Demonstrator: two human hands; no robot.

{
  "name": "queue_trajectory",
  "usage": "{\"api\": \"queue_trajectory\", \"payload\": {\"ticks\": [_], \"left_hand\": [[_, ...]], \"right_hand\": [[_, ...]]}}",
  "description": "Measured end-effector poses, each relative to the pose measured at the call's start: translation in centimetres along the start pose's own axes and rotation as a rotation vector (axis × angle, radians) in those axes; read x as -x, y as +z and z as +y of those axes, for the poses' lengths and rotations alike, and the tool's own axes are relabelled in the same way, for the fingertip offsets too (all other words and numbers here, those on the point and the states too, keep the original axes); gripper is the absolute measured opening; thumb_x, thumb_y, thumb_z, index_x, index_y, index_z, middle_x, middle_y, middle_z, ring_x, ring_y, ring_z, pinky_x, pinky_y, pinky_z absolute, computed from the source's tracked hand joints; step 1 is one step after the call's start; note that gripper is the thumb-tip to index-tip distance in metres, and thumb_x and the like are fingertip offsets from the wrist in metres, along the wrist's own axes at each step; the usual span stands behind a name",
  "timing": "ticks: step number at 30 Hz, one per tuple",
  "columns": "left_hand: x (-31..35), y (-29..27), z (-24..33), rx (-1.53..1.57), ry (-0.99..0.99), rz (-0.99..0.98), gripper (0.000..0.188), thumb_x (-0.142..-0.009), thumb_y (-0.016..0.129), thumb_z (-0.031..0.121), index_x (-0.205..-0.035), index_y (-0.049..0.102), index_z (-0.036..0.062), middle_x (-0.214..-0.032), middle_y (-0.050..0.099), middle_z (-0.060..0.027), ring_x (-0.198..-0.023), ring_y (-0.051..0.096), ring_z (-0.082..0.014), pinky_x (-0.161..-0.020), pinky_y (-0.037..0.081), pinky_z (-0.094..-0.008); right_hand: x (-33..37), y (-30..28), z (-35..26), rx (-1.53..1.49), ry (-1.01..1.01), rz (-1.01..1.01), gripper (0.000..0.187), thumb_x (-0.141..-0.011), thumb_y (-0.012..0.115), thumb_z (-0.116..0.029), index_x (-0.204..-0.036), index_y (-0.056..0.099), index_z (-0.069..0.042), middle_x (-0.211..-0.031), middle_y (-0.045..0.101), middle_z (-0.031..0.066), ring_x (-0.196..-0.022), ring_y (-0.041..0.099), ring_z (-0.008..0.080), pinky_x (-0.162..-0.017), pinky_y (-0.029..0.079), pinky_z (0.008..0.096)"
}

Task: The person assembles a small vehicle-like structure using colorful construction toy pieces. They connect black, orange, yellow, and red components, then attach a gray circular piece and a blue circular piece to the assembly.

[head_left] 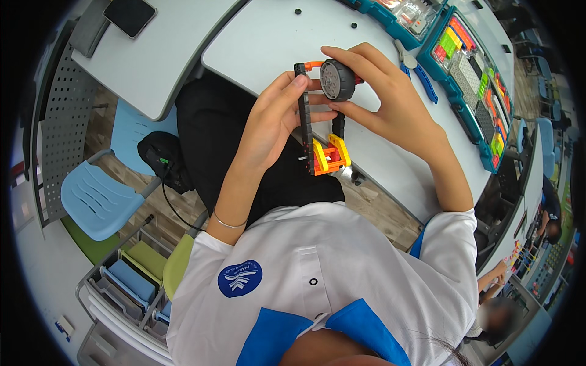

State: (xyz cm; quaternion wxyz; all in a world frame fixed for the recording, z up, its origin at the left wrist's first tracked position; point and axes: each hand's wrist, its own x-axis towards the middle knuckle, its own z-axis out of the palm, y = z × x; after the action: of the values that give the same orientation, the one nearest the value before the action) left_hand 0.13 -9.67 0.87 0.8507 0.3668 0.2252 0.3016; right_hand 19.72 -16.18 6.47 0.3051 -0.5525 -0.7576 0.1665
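Observation:
A building-kit model is held up in front of me, over the table's near edge. It has a long black beam [306,131], orange pieces near the top, and a yellow and orange bracket [329,157] at its lower end. My left hand [267,122] is closed on the beam, with the thumb near its upper end and some fingers behind it. My right hand [390,100] grips a black-tyred wheel [331,79] with a grey hub between thumb and fingers. The wheel sits against the upper part of the model; whether it is fastened there I cannot tell.
Blue-handled pliers [420,76] lie on the white table [256,39], right of my right hand. Beyond them is an open teal case [482,137] of colourful parts. Two small black pieces [354,25] rest farther back. A phone [130,17] lies at far left.

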Motion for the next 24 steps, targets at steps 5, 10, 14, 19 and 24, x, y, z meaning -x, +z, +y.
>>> {"api": "queue_trajectory", "payload": {"ticks": [5,10,14,19,24], "left_hand": [[0.3,0.2,-0.3,-0.07,-0.025,-0.033,0.037,-0.105,0.05,0.028,-0.127,0.051,-0.0022,-0.12,0.062,-0.0165,-0.112,0.065,-0.0239,-0.093,0.056,-0.039],[0.7,0.7,-0.2,-0.161,0.026,-0.05,0.044,-0.101,0.058,0.021,-0.135,0.045,-0.0037,-0.124,0.061,-0.0178,-0.114,0.064,-0.0232,-0.095,0.055,-0.0374],[0.8,1.6,-0.7,-0.14,0.115,-0.023,0.047,-0.098,0.065,0.018,-0.133,0.044,-0.0046,-0.121,0.062,-0.0169,-0.111,0.065,-0.0213,-0.091,0.057,-0.0352],[0.7,1.1,-0.9,-0.095,0.076,-0.058,0.052,-0.099,0.065,0.022,-0.136,0.042,-0.0056,-0.12,0.062,-0.0166,-0.11,0.066,-0.0214,-0.085,0.059,-0.0331],[0.7,0.9,-0.8,-0.068,0.08,-0.025,0.053,-0.099,0.064,0.026,-0.136,0.042,-0.005,-0.119,0.062,-0.0162,-0.105,0.069,-0.0216,-0.085,0.059,-0.0341]], "right_hand": [[0.2,0.8,-0.2,0.104,-0.032,0.011,0.068,-0.071,0.082,-0.009,-0.134,0.055,-0.003,-0.11,0.056,0.0122,-0.097,0.059,0.0328,-0.086,0.048,0.0401],[0.3,1.4,0.1,0.155,-0.06,0.048,0.067,-0.069,0.084,-0.013,-0.13,0.057,-0.003,-0.109,0.057,0.012,-0.097,0.059,0.0324,-0.085,0.048,0.0411],[0.4,1.8,0.4,0.156,-0.101,0.092,0.067,-0.068,0.084,-0.015,-0.129,0.058,-0.005,-0.108,0.059,0.0106,-0.096,0.059,0.0305,-0.083,0.049,0.0395],[0.3,1.7,0.4,0.159,-0.127,0.055,0.068,-0.067,0.085,-0.016,-0.13,0.059,-0.008,-0.105,0.059,0.008,-0.095,0.057,0.028,-0.081,0.049,0.0374],[-0.2,0.9,0.5,0.044,-0.099,0.098,0.081,-0.065,0.089,-0.02,-0.138,0.055,-0.012,-0.108,0.056,0.0115,-0.098,0.055,0.0281,-0.083,0.049,0.0361]]}}
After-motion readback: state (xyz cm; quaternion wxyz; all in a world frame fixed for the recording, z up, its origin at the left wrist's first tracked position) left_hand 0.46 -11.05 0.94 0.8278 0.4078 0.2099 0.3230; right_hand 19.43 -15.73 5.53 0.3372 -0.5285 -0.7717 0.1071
